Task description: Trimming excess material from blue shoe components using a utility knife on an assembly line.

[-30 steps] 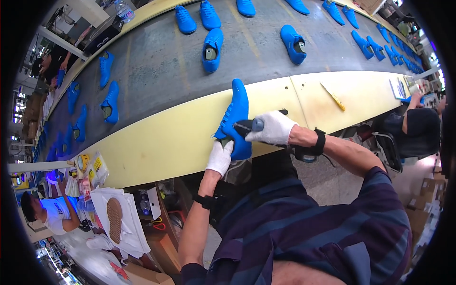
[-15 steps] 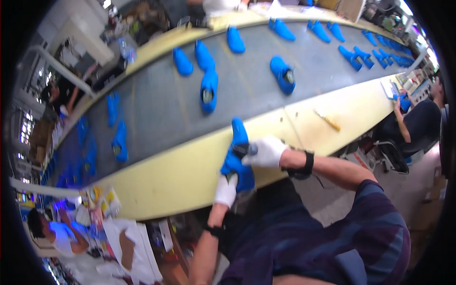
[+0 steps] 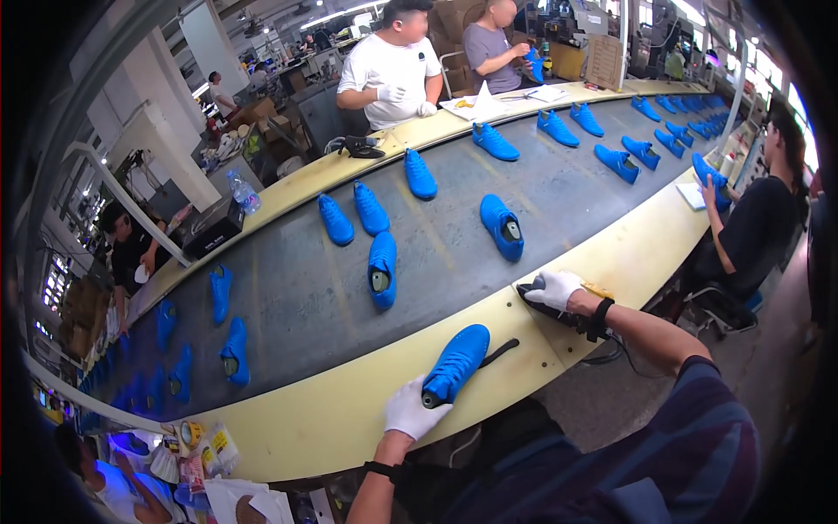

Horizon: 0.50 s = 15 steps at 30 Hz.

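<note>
My left hand [image 3: 417, 409], in a white glove, grips the heel end of a blue lace-up shoe [image 3: 460, 358] by its opening. The shoe rests tilted on the pale near edge of the bench, its toe pointing away. Past its right side sticks out a thin black strip [image 3: 499, 351]; where it leads is hidden. My right hand [image 3: 559, 290], also gloved, is closed over a dark object [image 3: 539, 306] on the bench edge further right. Its kind is mostly hidden by the glove. A yellow handle [image 3: 596, 289] lies just beyond the fingers.
A grey conveyor belt [image 3: 445, 236] carries several blue shoes, the nearest being one shoe [image 3: 381, 271] and another [image 3: 502, 229]. Across it stand two people, one in a white shirt [image 3: 393, 74]. A seated person [image 3: 755, 227] at right holds a blue shoe. Packages [image 3: 214, 450] lie lower left.
My right hand has left the shoe and moved right to the bench edge. The shoe, still in my left hand, now lies lower with its laces showing. The view has tilted up.
</note>
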Tool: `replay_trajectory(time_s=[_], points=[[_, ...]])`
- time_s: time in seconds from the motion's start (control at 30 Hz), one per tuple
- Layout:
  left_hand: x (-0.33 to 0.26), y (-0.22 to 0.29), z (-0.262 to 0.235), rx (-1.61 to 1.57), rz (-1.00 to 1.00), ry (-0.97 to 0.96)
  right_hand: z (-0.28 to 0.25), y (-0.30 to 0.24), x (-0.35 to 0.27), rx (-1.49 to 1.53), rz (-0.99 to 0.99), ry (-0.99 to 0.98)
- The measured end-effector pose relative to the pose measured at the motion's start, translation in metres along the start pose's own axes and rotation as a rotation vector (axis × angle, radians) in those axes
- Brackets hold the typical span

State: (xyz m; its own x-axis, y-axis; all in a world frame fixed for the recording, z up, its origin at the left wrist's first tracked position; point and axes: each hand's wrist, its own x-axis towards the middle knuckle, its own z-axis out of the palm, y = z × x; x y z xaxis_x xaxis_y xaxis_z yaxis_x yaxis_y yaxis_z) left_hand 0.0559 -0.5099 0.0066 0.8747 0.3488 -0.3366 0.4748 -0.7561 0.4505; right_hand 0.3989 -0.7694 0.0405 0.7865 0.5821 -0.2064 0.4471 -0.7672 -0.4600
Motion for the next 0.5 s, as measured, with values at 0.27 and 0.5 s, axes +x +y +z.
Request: replay_trajectory(time_s=[0.27,0.5], points=[[-0.051,0.057,0.071,0.258,0.156,0.422,0.005,0.009,-0.005,-0.101,-0.017,0.016],[-0.051,0.053,0.114,0.334,0.205,0.547,0.029,0.037,-0.002,0.01,-0.03,0.171]])
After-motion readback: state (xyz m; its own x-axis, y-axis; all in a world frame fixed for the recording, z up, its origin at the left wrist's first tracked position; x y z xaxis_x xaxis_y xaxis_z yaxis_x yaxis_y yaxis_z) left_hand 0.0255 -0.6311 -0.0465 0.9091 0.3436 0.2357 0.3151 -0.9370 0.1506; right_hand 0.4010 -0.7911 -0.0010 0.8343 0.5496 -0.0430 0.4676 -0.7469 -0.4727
